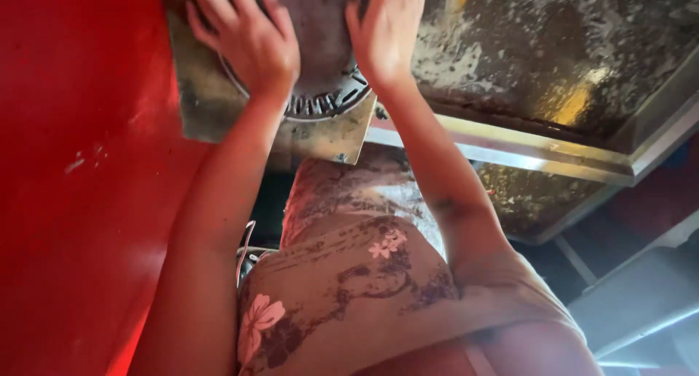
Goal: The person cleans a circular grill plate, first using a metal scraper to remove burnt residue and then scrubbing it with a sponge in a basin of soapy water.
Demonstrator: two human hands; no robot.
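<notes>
Two bare hands press flat against a round, dark metal disc (pixel 320 63) with slotted edges, seen from above at the 12 o'clock edge of the view. The left hand (pixel 247 41) lies at about 11 o'clock, fingers spread wide and palm down on the disc's left part, its grip on nothing, simply resting on the surface. The right hand (pixel 386 30) sits just beside it at 12 o'clock, likewise open, fingers extended upward and close together, palm on the disc's right part. The disc rests in a square, worn metal plate (pixel 211 107) whose lower corner points toward 6 o'clock. A red surface (pixel 80 201) fills the side from 7 to 11 o'clock. At 1 to 3 o'clock lies a grimy, speckled metal tray (pixel 553 63) with a bright steel rim. Below the forearms, at 6 o'clock, hangs a brown garment with pink flowers (pixel 357 274).
</notes>
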